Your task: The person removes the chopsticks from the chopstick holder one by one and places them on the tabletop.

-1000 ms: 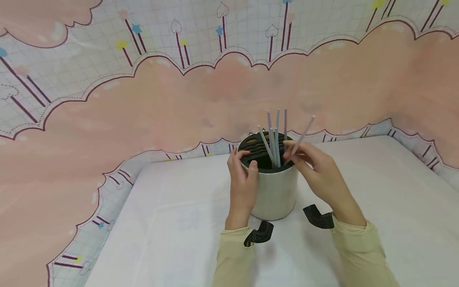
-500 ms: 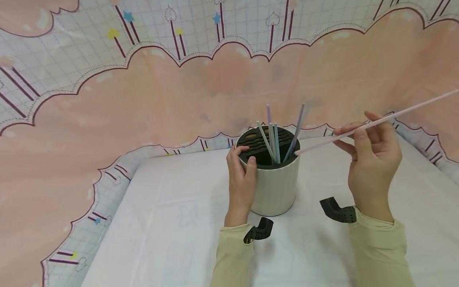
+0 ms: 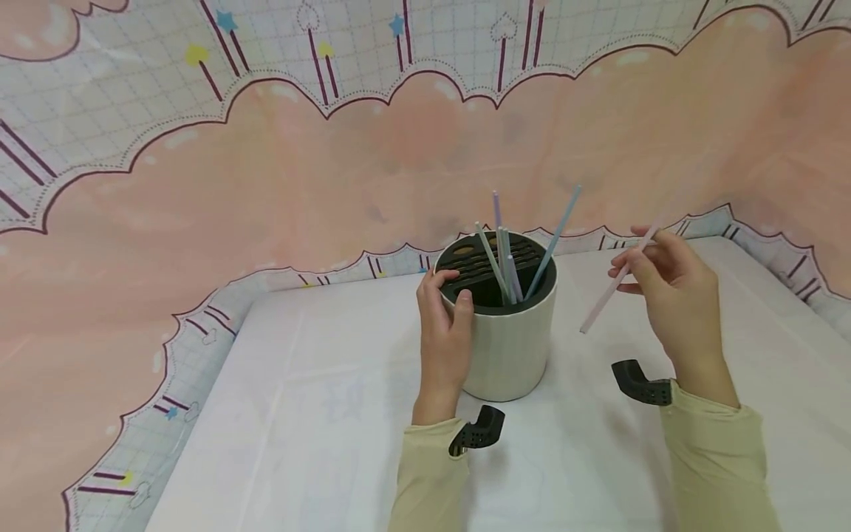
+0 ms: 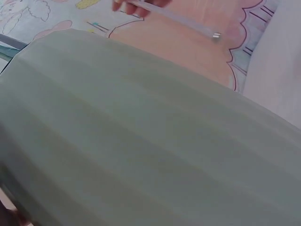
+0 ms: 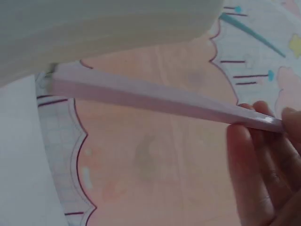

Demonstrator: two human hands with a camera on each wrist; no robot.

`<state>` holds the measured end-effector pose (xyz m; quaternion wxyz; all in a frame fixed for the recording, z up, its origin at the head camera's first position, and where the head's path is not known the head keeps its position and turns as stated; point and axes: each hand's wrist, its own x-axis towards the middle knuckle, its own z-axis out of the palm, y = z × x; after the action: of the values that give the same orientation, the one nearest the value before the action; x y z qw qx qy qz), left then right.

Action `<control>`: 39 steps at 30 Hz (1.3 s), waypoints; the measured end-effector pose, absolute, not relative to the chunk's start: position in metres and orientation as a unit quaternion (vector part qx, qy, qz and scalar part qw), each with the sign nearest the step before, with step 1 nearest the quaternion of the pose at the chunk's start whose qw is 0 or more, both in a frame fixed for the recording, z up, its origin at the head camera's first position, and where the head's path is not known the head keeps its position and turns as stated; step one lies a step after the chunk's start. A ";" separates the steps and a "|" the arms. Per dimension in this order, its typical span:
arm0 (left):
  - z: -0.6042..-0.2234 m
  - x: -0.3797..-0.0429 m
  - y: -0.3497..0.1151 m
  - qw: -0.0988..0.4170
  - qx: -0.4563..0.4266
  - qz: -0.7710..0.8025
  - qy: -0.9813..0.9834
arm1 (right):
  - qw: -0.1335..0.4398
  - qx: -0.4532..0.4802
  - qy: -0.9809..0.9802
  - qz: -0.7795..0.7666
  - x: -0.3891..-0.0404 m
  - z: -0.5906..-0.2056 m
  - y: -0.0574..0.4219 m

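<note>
A pale ribbed utensil holder (image 3: 508,355) with a black slotted top stands on the table. My left hand (image 3: 447,332) grips its left side, thumb and fingers at the rim. Out to the right, my right hand (image 3: 685,295) pinches a pink chopstick (image 3: 608,301), which slants with its thick end down and left, apart from the holder in the head view. In the right wrist view the chopstick (image 5: 141,96) tapers toward the fingers. Several pastel sticks rise from the holder's front opening; a blue chopstick (image 3: 555,240) leans right. Their lower ends are hidden inside.
A white cloth covers the table (image 3: 319,399). Behind it hangs a peach-and-white printed backdrop (image 3: 372,170) that wraps round the sides. A black camera mount (image 3: 641,383) sticks out from the right wrist, and another mount (image 3: 477,430) from the left.
My right hand has drawn the pink chopstick out of the holder and carried it right, then turned its thick end downward. The sticks left inside have shifted. My left hand keeps its grip.
</note>
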<state>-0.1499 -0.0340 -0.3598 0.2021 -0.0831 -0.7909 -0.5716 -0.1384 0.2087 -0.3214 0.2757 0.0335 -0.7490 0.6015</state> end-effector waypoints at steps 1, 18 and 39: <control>-0.360 -0.150 -0.034 0.204 -0.085 -0.572 -0.790 | 0.265 0.024 -0.777 0.571 -0.140 -0.324 0.210; -0.361 -0.150 -0.033 0.196 -0.087 -0.581 -0.785 | -0.006 0.045 -0.930 0.364 -0.160 -0.362 0.228; -0.360 -0.151 -0.033 0.182 -0.090 -0.592 -0.780 | -0.147 -0.024 -0.925 0.348 -0.178 -0.399 0.242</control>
<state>-0.1508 -0.0331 -0.3600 0.1823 -0.0904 -0.7802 -0.5915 -0.1781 0.2423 -0.3990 -0.1474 -0.0243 -0.9254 0.3483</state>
